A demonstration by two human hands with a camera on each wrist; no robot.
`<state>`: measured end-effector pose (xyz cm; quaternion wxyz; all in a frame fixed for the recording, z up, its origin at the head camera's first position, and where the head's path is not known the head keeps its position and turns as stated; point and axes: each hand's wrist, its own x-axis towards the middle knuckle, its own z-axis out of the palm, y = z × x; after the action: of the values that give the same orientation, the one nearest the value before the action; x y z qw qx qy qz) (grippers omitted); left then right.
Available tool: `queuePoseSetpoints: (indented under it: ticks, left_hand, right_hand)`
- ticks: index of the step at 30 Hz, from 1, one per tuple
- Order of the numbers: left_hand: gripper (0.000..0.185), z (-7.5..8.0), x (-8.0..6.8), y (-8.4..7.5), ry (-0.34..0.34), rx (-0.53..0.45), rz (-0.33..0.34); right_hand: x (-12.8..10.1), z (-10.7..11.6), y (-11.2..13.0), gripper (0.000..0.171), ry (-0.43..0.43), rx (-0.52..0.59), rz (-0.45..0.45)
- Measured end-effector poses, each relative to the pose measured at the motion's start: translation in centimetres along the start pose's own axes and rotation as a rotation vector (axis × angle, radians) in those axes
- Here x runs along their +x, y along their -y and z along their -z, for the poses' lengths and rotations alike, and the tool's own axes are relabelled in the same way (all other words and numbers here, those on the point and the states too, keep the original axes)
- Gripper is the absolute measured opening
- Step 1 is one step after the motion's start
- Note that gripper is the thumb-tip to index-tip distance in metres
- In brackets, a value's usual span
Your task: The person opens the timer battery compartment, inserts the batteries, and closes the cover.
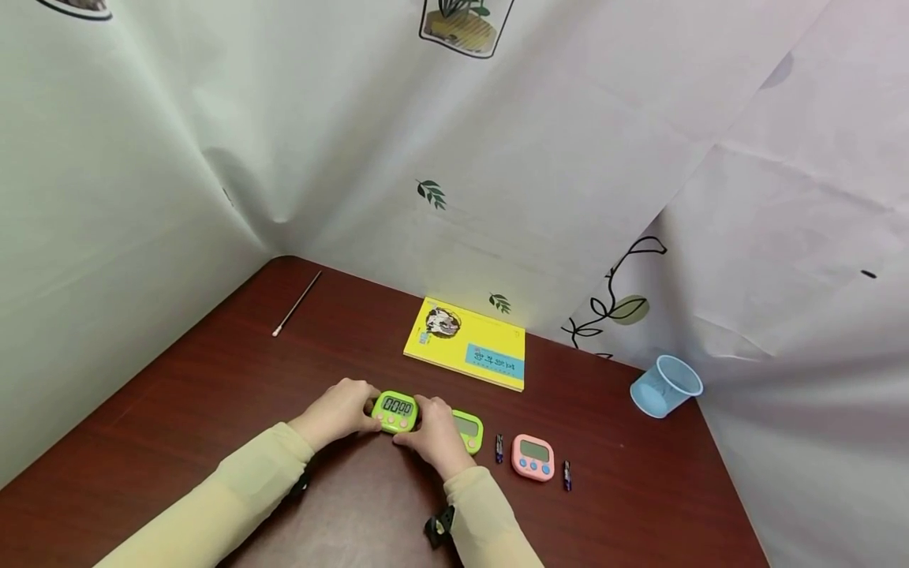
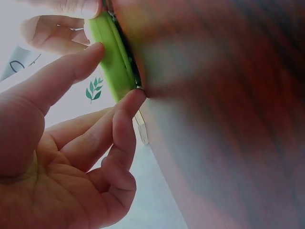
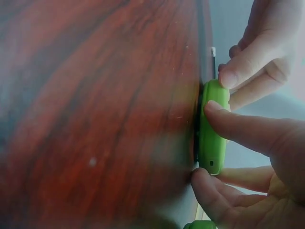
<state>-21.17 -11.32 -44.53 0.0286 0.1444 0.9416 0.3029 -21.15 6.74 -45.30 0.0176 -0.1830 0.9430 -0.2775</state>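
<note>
Both hands are at a green digital timer [image 1: 394, 412] low over the dark wooden table; its screen faces up and reads 00:00. The left hand [image 1: 342, 409] pinches the timer's left end between thumb and fingers. At the opposite end, the right hand [image 1: 436, 432] grips it the same way, thumb on the near edge. Seen edge-on in the right wrist view, the green casing [image 3: 214, 133] lies close along the tabletop. A second green timer [image 1: 469, 428] is partly hidden behind the right hand. Right of it are a battery [image 1: 499, 448], a pink timer [image 1: 533, 457] and another battery [image 1: 567, 476].
A yellow book [image 1: 454, 347] lies at the back of the table, near the fabric wall [image 1: 369, 197]. To the far right stands a light blue cup-shaped bin [image 1: 649, 393]. One thin stick with a pale tip [image 1: 298, 302] lies at the back left.
</note>
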Motion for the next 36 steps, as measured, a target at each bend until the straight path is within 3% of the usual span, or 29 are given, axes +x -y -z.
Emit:
queuePoseSetpoints:
  ticks: [6,9,13,16,24,29,36]
  left_hand:
    - [0.051,-0.1,0.0,0.0,0.014,0.032,0.014]
    - [0.054,-0.3,-0.1,0.2,0.011,0.01,0.01]
    - [0.032,-0.4,-0.2,0.5,-0.015,-0.023,-0.031]
    - [0.027,-0.4,-0.3,0.5,-0.046,-0.002,-0.07]
    - [0.07,-0.6,-0.7,-0.3,-0.152,0.15,-0.058]
    - [0.071,-1.1,-0.5,-1.1,-0.174,0.147,-0.065]
    - [0.067,-1.7,0.1,-2.6,-0.121,0.055,-0.036]
  right_hand:
    - [-0.3,0.0,0.1,0.089,0.017,0.03,-0.044]
    - [-0.5,0.0,0.0,0.094,0.0,0.05,-0.045]
    - [-0.8,0.5,-0.1,0.085,-0.04,0.082,-0.007]
    - [-1.1,0.9,-0.4,0.072,-0.059,0.101,0.027]
    - [-2.3,1.9,-1.7,0.062,-0.111,0.096,0.035]
    - [-2.8,2.3,-2.6,0.061,-0.139,0.096,0.014]
    - [-3.6,3.0,-4.1,0.06,-0.157,0.08,-0.008]
